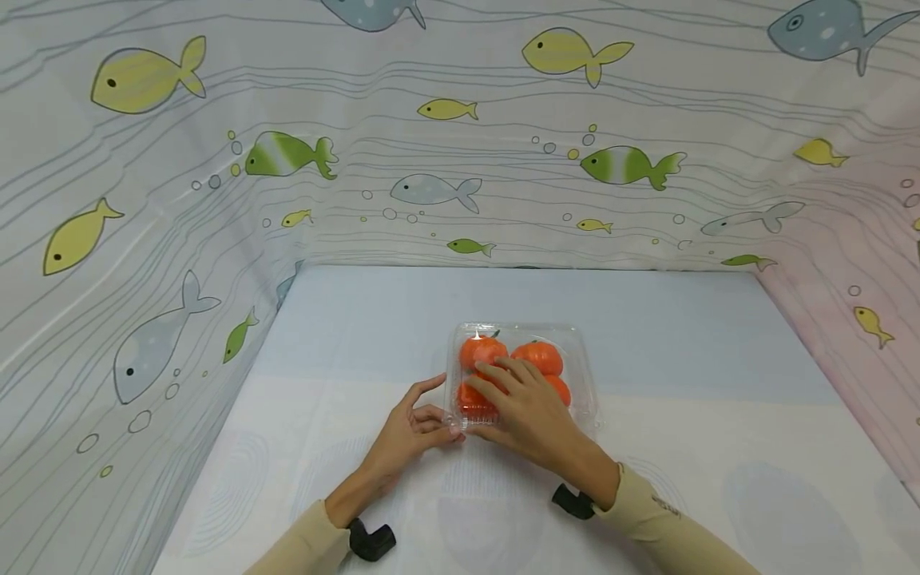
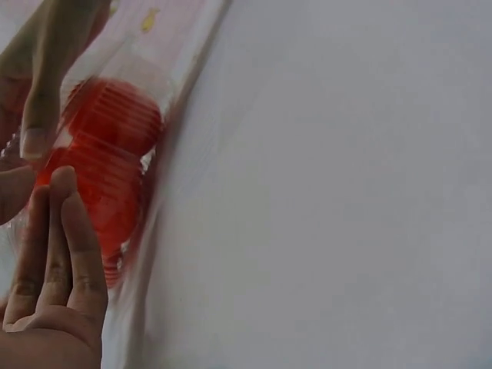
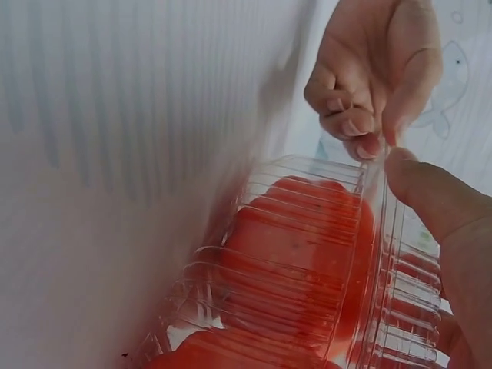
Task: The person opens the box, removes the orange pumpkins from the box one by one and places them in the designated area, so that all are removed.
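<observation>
Left hand [image 1: 408,438] pinches the near-left corner of a clear box [image 1: 585,382] on the table [image 1: 690,423]; right hand [image 1: 533,411] lies spread atop it; an abrupt tug could spill its orange fruit [image 1: 541,358].

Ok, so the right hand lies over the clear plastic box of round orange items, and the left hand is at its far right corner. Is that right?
Not quite: the head view shows the left hand at the near left corner of the clear plastic box. The right hand does lie over it, with round orange items inside.
</observation>
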The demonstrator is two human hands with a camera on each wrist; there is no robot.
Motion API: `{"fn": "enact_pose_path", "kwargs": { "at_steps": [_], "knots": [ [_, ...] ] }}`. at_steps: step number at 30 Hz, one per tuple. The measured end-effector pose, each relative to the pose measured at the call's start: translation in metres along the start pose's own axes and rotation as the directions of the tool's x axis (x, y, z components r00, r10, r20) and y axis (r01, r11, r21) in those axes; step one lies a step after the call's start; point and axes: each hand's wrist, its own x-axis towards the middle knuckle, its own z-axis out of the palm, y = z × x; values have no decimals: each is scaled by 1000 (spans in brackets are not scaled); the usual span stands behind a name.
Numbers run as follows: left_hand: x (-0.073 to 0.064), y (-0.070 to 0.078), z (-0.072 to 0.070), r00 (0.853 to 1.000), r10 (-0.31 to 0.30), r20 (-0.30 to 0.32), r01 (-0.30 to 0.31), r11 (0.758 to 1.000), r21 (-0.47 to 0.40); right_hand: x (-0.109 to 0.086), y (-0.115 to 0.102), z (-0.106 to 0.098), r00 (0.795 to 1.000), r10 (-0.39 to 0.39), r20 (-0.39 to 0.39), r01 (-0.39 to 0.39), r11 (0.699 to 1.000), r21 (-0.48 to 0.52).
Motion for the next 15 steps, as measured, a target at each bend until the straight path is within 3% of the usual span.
{"fn": "enact_pose_path", "kwargs": {
  "at_steps": [15],
  "knots": [
    [3,-4,11,994,-86,-72,72,981,-178,-2,2,2,998,-61,-35,59,997,-54]
  ]
}}
